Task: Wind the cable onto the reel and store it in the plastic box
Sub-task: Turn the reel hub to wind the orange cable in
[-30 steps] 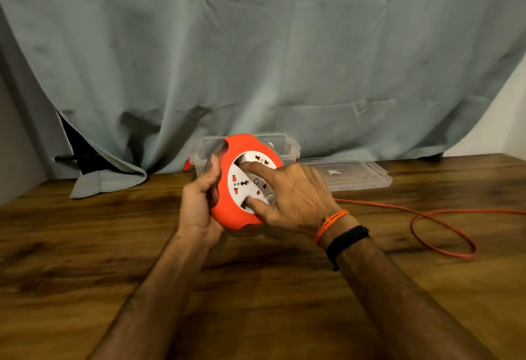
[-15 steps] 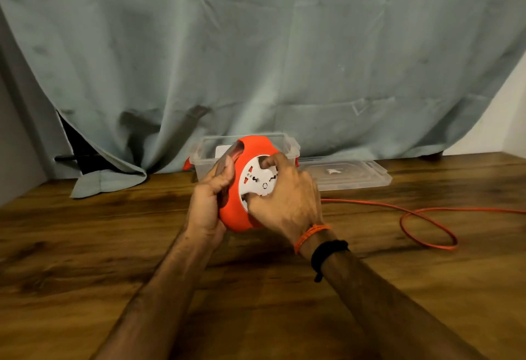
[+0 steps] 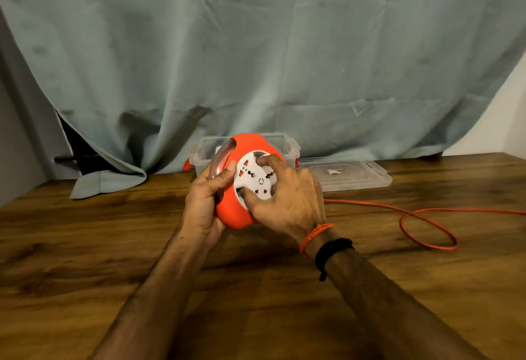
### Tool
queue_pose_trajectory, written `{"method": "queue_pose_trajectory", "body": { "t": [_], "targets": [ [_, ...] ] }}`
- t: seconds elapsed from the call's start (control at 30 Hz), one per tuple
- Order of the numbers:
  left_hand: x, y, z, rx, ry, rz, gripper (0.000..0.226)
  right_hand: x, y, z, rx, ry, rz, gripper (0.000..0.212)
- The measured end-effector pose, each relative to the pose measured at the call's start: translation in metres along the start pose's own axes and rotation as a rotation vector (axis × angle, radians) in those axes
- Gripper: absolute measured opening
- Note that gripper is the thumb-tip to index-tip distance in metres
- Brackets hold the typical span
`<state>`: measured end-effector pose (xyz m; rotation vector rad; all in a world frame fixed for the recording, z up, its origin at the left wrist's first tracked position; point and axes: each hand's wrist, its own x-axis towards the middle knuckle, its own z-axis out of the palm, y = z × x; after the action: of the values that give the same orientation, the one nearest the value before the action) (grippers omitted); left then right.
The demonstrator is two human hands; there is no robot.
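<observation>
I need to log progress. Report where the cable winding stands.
Done: the plastic box stands open at the back, its lid lying beside it. In hand: the left hand holds the reel while the right hand works its white hub. Left: a long stretch of orange cable lies looped on the table, and the reel is not yet boxed.
</observation>
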<state>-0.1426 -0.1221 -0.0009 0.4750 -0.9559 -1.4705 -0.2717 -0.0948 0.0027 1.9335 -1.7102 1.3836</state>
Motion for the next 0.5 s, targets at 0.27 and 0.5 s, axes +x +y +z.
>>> {"method": "queue_pose_trajectory", "body": {
  "t": [0.27, 0.5],
  "targets": [
    [0.001, 0.012, -0.01, -0.205, 0.062, -0.08, 0.052, 0.018, 0.029, -0.014, 0.568, -0.243, 0.113, 0.055],
    [0.001, 0.014, -0.016, -0.228, 0.11, -0.085, 0.044, 0.025, 0.059, -0.017, 0.469, -0.08, 0.152, 0.048]
  ]
}}
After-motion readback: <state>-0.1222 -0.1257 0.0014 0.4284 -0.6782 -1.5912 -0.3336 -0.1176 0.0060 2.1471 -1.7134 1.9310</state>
